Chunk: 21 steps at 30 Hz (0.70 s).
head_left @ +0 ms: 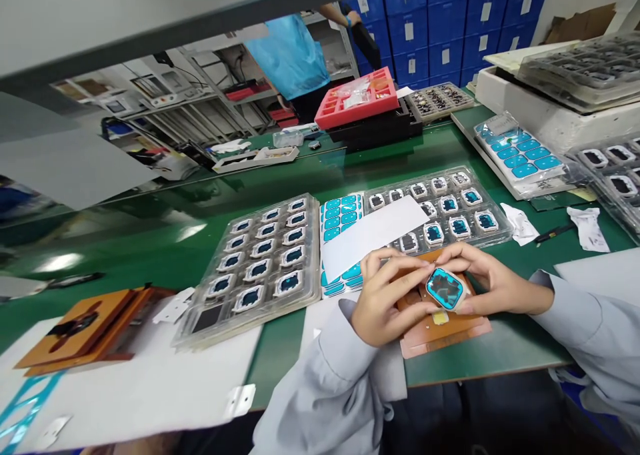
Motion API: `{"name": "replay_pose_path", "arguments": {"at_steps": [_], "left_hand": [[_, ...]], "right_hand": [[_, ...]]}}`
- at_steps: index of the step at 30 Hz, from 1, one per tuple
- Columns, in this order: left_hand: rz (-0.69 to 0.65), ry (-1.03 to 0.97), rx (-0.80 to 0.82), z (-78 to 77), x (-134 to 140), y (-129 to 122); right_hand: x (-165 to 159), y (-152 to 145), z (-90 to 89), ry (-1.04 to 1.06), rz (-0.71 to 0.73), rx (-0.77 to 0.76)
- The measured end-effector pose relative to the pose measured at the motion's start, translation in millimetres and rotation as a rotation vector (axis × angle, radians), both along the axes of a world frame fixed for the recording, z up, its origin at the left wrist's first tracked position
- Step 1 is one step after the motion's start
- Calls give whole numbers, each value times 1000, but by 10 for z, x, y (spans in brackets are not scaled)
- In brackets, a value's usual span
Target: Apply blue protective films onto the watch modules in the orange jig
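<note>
Between both hands is a smartwatch case point(445, 289) with a blue-edged film on its face, tilted toward me. My left hand point(387, 295) pinches its left side with fingertips and thumb. My right hand point(487, 281) grips its right side and upper edge. Beneath the hands lies an orange-brown fixture block point(420, 338) with a small yellow patch, partly hidden. Just beyond, a clear tray point(493, 201) holds rows of similar cases, some blue-faced. A blank white sheet point(373, 238) lies across that tray and over sheets of blue film pieces point(333, 221).
A stacked tray of watch cases point(313, 268) stands left of centre. Farther left sits an orange fixture point(85, 325) on white paper. Red and black boxes point(385, 135) stand at the back. White crumpled papers point(520, 225) and a black pen point(553, 235) lie to the right. A person point(295, 58) stands beyond the bench.
</note>
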<state>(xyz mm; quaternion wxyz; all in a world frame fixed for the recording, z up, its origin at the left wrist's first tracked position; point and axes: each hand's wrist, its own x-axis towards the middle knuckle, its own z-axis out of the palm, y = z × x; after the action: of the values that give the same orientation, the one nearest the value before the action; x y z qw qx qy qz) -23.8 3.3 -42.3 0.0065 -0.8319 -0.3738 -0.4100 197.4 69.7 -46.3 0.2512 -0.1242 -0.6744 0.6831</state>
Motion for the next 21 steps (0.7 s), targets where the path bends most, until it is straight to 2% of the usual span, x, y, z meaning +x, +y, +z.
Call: {"name": "replay_pose_path", "arguments": {"at_steps": [7, 12, 16, 21], "left_hand": [[-20, -6, 26, 19, 3, 4], [2, -54, 88, 46, 24, 5], [31, -75, 74, 39, 43, 11], [5, -102, 37, -11, 51, 24]], "right_hand": [[11, 25, 19, 30, 60, -71], [27, 38, 14, 35, 32, -137], [30, 22, 36, 24, 53, -100], [21, 22, 40, -28, 101, -57]]}}
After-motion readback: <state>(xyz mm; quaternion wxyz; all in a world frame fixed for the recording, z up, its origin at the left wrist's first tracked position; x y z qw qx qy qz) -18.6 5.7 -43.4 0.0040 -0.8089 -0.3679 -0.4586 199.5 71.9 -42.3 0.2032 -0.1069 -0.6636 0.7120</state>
